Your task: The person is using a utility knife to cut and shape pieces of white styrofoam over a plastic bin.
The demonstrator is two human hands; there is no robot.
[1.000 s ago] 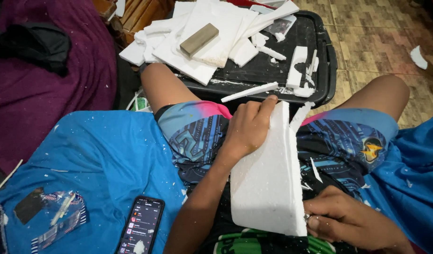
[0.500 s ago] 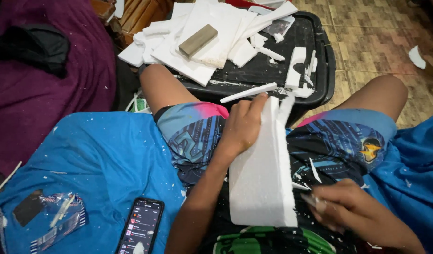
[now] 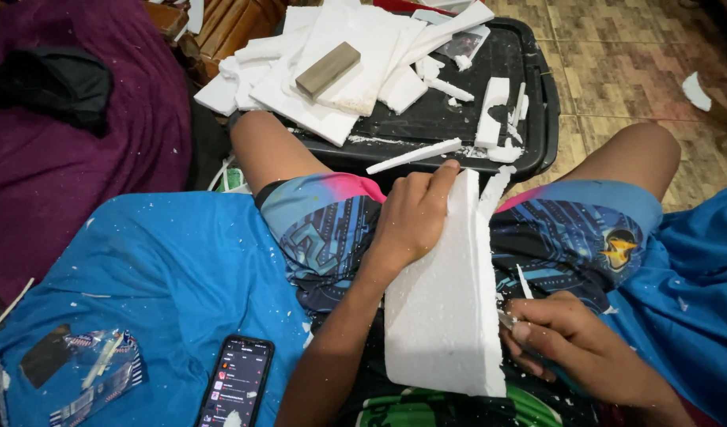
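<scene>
Foam slab now turned broader — left hand still gripping top.

Foam slab: white polystyrene, matt, grainy, crumbly edges. Tray at 12 o'clock: black plastic, semi-gloss, dusted with foam crumbs. Sheet at 9: blue cloth, matt. Phone screen: glossy glass. Floor: smooth tile.

Your lap rests on a blue cloth dusted with white crumbs. On it lie a smartphone, screen lit, and a clear plastic packet. Ahead of your knees, a black tray lid carries white foam offcuts and a tan block.
</scene>
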